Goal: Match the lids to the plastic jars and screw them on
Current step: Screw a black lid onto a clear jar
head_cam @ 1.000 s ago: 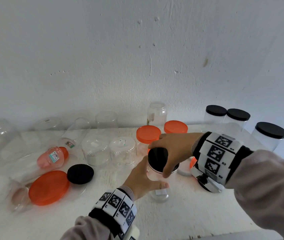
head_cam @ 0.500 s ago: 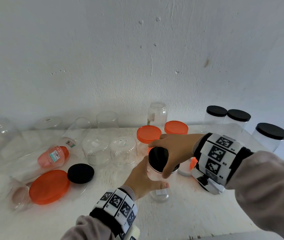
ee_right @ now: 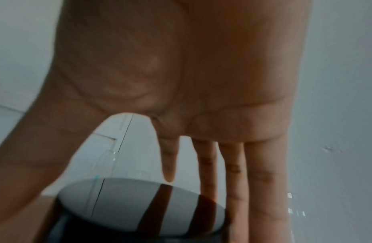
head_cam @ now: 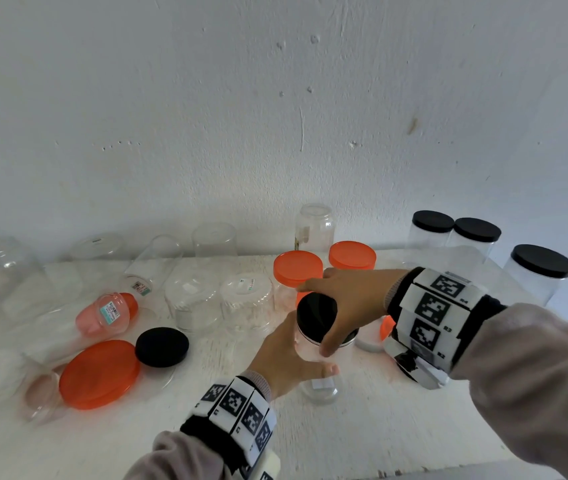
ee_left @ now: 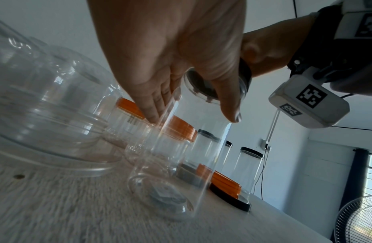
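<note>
A tall clear plastic jar (head_cam: 320, 382) (ee_left: 181, 164) stands upright on the white table (head_cam: 362, 427), near the middle. My left hand (head_cam: 286, 355) (ee_left: 170, 65) grips its body from the left, thumb across the front. A black lid (head_cam: 317, 315) (ee_right: 139, 207) sits on the jar's mouth. My right hand (head_cam: 348, 299) (ee_right: 181, 98) reaches in from the right and grips the lid's rim from above with thumb and fingers. A loose black lid (head_cam: 162, 347) and a large orange lid (head_cam: 99, 374) lie to the left.
Several clear lidless jars (head_cam: 192, 299) stand or lie along the back and left. Two orange-lidded jars (head_cam: 298, 270) stand behind my hands. Three black-lidded jars (head_cam: 539, 271) stand at the right. A pink jar (head_cam: 107, 313) lies on its side. A wall rises behind.
Barely anything differs: both hands keep their hold on the jar and the black lid, with only a slight shift of the right hand's fingers round the rim.
</note>
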The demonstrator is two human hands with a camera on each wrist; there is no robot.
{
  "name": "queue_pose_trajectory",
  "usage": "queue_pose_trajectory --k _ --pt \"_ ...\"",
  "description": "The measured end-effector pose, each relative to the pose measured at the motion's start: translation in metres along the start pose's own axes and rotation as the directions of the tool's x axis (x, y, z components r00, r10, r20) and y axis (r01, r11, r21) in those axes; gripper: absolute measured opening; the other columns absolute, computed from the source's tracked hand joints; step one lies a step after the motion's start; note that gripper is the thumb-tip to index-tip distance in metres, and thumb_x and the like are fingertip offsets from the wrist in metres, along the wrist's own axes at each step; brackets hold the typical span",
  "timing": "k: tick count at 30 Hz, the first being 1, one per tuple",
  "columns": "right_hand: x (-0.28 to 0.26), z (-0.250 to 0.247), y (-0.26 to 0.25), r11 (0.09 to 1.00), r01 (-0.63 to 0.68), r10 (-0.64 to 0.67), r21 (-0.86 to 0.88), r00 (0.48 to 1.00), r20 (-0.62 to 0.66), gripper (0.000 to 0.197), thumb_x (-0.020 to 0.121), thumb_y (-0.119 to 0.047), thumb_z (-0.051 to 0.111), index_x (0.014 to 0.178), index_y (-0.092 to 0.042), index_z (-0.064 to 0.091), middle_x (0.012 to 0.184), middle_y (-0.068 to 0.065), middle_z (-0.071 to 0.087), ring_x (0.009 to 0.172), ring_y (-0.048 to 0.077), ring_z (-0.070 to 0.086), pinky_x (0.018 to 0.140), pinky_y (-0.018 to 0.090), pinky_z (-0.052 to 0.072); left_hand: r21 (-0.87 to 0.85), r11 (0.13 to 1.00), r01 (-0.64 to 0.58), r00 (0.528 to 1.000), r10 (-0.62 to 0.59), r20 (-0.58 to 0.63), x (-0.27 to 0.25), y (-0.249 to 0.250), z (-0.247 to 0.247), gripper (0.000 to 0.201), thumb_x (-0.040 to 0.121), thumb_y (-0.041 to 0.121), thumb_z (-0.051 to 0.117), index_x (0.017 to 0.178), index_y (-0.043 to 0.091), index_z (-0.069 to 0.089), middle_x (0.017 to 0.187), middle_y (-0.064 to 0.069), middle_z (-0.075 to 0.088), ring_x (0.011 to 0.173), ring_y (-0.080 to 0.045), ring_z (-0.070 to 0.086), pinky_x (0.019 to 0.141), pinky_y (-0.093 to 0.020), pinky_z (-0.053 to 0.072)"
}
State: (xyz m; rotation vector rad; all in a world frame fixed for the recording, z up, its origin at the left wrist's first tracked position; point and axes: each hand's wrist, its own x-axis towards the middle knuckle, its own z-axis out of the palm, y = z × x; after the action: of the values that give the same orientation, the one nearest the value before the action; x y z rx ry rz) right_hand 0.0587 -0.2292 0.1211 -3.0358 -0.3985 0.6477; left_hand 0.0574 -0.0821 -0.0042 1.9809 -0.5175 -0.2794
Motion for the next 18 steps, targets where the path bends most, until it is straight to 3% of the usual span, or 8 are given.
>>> queue_pose_trajectory --k 3,11,13,15,18 --pt "-0.001 -0.004 0.001 0.998 0.061 -0.061 -0.007 0.998 0.007 0.087 0.067 -0.05 0.078 0.141 -0.041 0.032 0.123 -0.009 0.04 0.117 0.016 0.042 0.095 0.038 0.046 -0.002 1.0 -0.001 1.0 0.001 -0.007 -0.001 0.001 0.001 0.077 0.063 0.04 0.084 0.115 0.055 0.029 0.112 0.031 0.048 0.108 0.007 0.044 0.086 -0.01 0.033" --pt "0.002 0.006 -0.002 0.999 -0.03 0.026 -0.03 0.992 -0.12 0.079 0.064 -0.077 0.063 0.124 -0.029 0.045 0.103 -0.008 0.048 0.094 0.014 0.052 0.073 0.028 0.047 -0.005 1.0 -0.012 1.0 0.012 -0.01 -0.001 0.001 0.0 0.079 0.064 0.038 0.084 0.123 0.048 0.033 0.12 0.022 0.053 0.111 0.001 0.048 0.088 -0.014 0.036" --pt "0.001 0.004 -0.002 1.0 -0.028 0.026 -0.015 0.996 -0.087 0.084 0.064 -0.074 0.066 0.132 -0.031 0.041 0.11 -0.008 0.046 0.101 0.015 0.051 0.081 0.031 0.049 -0.006 1.0 -0.007 1.0 0.007 -0.004 -0.001 0.002 0.0 0.079 0.063 0.039 0.084 0.122 0.048 0.032 0.119 0.023 0.053 0.111 0.002 0.047 0.089 -0.015 0.035" --pt "-0.002 0.0 -0.001 1.0 0.008 -0.008 0.001 1.0 -0.013 0.09 0.067 -0.06 0.074 0.141 -0.037 0.029 0.123 -0.008 0.041 0.114 0.017 0.045 0.092 0.037 0.047 -0.002 1.0 0.003 1.0 -0.003 -0.003 0.0 0.002 0.0 0.079 0.063 0.039 0.084 0.121 0.047 0.032 0.119 0.022 0.051 0.112 -0.001 0.047 0.09 -0.016 0.035" --pt "-0.004 -0.005 0.001 0.997 0.076 -0.076 -0.01 0.997 0.016 0.087 0.07 -0.045 0.078 0.143 -0.042 0.03 0.129 -0.007 0.04 0.12 0.017 0.041 0.095 0.037 0.045 0.008 1.0 0.01 1.0 -0.01 -0.006 0.0 0.001 0.001 0.078 0.062 0.04 0.084 0.12 0.045 0.031 0.12 0.02 0.05 0.115 -0.004 0.046 0.094 -0.019 0.036"
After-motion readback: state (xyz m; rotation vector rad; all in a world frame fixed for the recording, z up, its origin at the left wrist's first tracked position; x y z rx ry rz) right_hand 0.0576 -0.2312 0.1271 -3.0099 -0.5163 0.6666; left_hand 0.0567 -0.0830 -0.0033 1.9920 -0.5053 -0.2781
